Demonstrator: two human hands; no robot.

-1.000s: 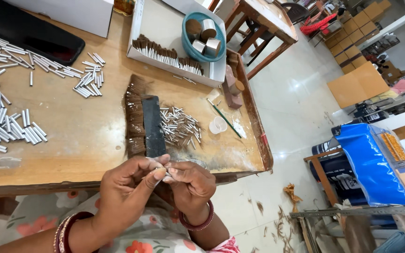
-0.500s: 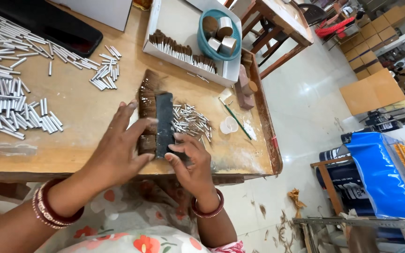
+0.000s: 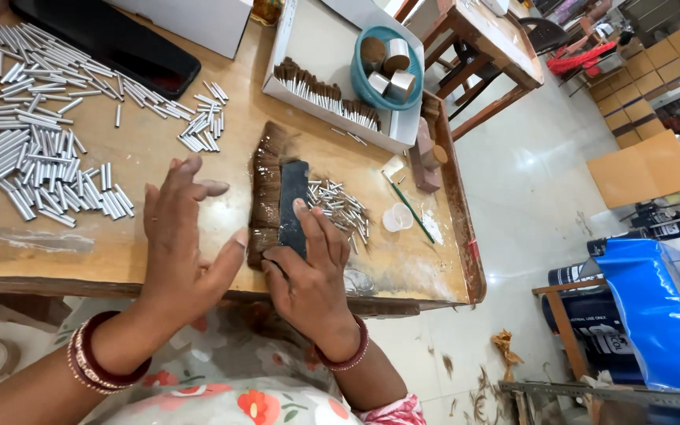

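A row of brown bristle hair (image 3: 265,182) lies on the wooden table (image 3: 159,252), with a dark flat block (image 3: 293,206) resting along its right side. My right hand (image 3: 308,271) lies on the near end of the block, fingers pressed flat against it. My left hand (image 3: 184,236) hovers open just left of the hair, its thumb touching the near end of the row. A small heap of short metal tubes (image 3: 340,206) sits right of the block.
Many silver metal tubes (image 3: 41,149) are spread over the left of the table. A white tray (image 3: 308,47) at the back holds finished brush tips (image 3: 324,96) and a teal bowl (image 3: 387,67) of tape rolls. A small clear cup (image 3: 397,217) and a green stick (image 3: 408,206) lie right.
Both hands rose from near my lap, where they pinched something small, to the table. The right hand now presses the dark block; the left has drawn slightly away and spread open.
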